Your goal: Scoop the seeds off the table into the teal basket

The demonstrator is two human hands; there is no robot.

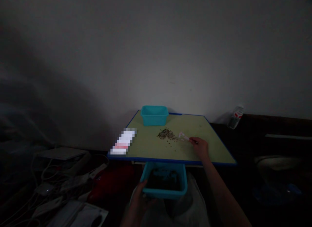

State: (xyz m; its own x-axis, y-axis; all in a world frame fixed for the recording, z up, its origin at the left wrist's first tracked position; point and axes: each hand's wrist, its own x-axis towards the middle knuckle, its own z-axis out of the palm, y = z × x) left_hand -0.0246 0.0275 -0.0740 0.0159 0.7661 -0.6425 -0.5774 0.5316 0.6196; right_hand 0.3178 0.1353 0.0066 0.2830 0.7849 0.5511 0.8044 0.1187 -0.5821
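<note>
My right hand (200, 147) is closed around the handle of a small clear plastic scraper-like tool (183, 136), whose exact kind is hard to make out. Its wide end lies at the right side of a heap of small dark and pale seed-like grains (166, 134) on the tabletop. Below the table's front edge, my left hand (140, 199) grips the left near corner of a turquoise plastic basin (165, 193). Dark contents, too dim to identify, cover much of its bottom. A second turquoise basin (155, 119) stands upright at the table's back left.
The small table (143, 149) has a pale top with a blue rim and stands against a grey wall. A pixelated bright rectangle (123, 141) lies at its left edge. Cables and boxes (63, 153) crowd the left; a plastic bottle (235, 117) leans at right.
</note>
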